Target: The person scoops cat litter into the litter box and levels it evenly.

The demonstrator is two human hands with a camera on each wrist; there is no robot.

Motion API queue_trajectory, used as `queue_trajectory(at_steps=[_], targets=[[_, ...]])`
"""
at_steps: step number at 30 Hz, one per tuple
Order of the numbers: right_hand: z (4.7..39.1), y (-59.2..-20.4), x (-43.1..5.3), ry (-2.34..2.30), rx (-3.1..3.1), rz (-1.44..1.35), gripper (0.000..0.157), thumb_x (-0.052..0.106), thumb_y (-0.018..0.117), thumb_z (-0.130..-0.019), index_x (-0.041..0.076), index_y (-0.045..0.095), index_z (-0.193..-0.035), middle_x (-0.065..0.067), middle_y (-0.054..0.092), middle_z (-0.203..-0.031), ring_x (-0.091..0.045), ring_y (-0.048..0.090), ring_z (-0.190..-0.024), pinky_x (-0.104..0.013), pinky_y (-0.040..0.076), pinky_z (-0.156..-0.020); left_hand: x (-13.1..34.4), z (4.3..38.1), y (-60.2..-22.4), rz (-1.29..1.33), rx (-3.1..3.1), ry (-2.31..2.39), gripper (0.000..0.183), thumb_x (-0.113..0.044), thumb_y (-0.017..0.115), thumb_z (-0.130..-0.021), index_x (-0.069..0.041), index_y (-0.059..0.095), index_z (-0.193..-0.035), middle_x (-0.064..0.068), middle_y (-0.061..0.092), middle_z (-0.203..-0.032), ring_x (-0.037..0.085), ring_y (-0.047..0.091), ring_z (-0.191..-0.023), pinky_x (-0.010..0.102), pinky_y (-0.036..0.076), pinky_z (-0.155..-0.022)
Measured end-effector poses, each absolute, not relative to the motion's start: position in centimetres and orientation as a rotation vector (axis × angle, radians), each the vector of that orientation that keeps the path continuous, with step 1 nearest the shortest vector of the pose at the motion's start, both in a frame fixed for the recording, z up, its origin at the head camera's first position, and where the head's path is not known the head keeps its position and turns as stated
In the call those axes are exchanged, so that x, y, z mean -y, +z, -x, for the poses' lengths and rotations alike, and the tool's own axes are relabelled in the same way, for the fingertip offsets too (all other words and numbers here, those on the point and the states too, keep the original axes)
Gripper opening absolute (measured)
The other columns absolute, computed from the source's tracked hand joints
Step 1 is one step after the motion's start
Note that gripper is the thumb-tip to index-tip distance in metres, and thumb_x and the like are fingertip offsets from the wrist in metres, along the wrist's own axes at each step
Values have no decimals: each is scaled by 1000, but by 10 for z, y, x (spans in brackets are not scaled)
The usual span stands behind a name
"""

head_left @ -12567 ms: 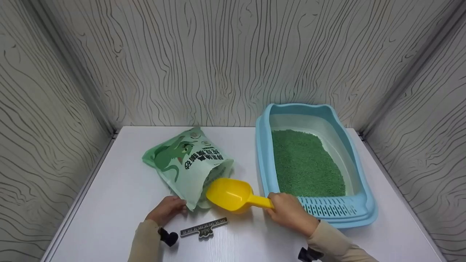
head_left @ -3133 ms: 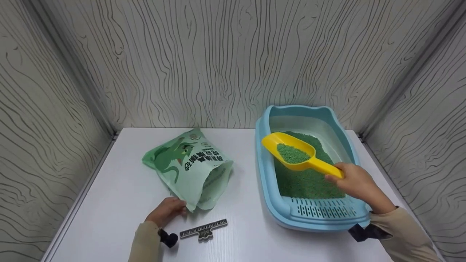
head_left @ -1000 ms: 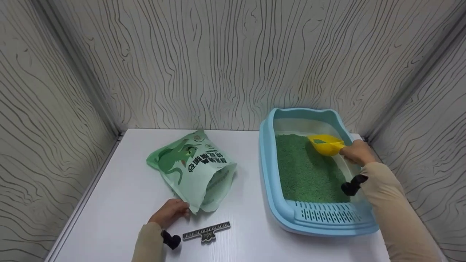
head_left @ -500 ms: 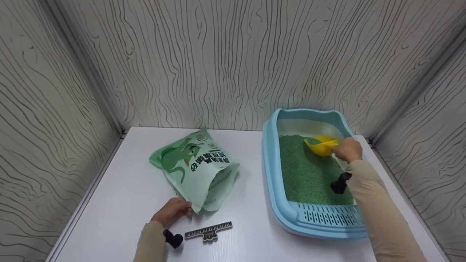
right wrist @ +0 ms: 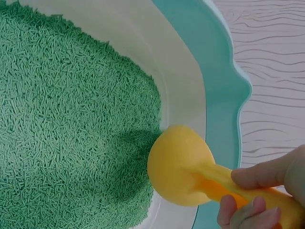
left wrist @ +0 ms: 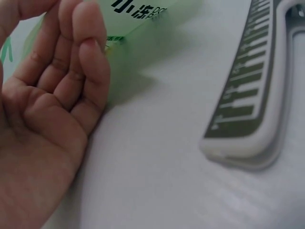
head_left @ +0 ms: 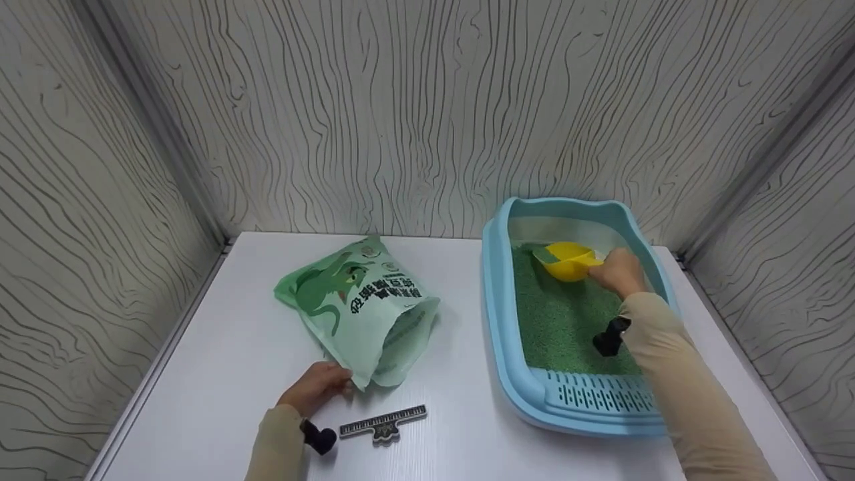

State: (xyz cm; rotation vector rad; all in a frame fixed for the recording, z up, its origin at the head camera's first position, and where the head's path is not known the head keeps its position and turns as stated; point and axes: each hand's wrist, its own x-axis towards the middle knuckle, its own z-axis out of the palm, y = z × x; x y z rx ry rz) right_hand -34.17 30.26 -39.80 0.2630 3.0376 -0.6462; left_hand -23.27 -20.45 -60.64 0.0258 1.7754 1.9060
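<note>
My right hand (head_left: 619,272) grips the handle of a yellow scoop (head_left: 568,262), which is tilted over the back of a blue litter box (head_left: 502,294). Green pellet litter (right wrist: 76,114) covers most of the box floor, and some shows in the scoop's mouth. In the right wrist view the scoop (right wrist: 178,164) turns its rounded underside to the camera, near the pale inner wall. My left hand (head_left: 315,387) pinches the lower corner of a green cat litter bag (head_left: 361,307), lying with its torn mouth facing front right. Curled fingers (left wrist: 93,62) show in the left wrist view.
A dark clip with a piano-key pattern (head_left: 383,424) lies in front of the bag, right of my left wrist. The box's slotted front ledge (head_left: 601,399) faces me. Wood-patterned walls (head_left: 374,120) enclose the white table (head_left: 454,374) at back and sides.
Earlier the scoop was at the bag's mouth, then held litter over the box. It has since tipped, and over the last second slid left along the box's back. My left hand stays put.
</note>
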Motion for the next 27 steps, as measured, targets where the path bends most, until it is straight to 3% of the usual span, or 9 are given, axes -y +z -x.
queue_trajectory(at_steps=[10, 17, 23, 27], targets=[[337, -401, -299, -626, -3064, -171, 20, 16, 57, -79, -3, 51, -77, -2, 38, -61, -16, 37, -56, -25, 31, -52, 205, 233, -608, -31, -1776, 1907, 15, -14, 54, -89, -14, 63, -77, -9, 62, -71, 6, 59, -70, 23, 50, -75], [333, -401, -313, -618, -3040, -296, 22, 14, 54, -83, -8, 54, -85, -7, 45, -65, -18, 42, -60, -26, 36, -56, 205, 233, -608, -26, -1789, 1905, 14, -14, 53, -89, -14, 63, -80, -9, 63, -72, 7, 60, -72, 23, 51, -77], [330, -404, -336, -492, -3138, -260, 22, 17, 57, -81, -4, 52, -75, -10, 48, -62, -21, 46, -57, -29, 35, -53, 204, 230, -602, -13, -1773, 1910, 14, -13, 53, -89, -15, 63, -79, -8, 63, -73, 7, 60, -73, 24, 51, -77], [328, -409, -347, -350, -3264, -109, 31, 24, 62, -78, 1, 46, -65, -14, 48, -58, -26, 47, -54, -33, 34, -48, 202, 226, -591, -15, -1762, 1914, 15, -11, 54, -88, -14, 64, -77, -7, 63, -72, 7, 59, -73, 24, 50, -76]])
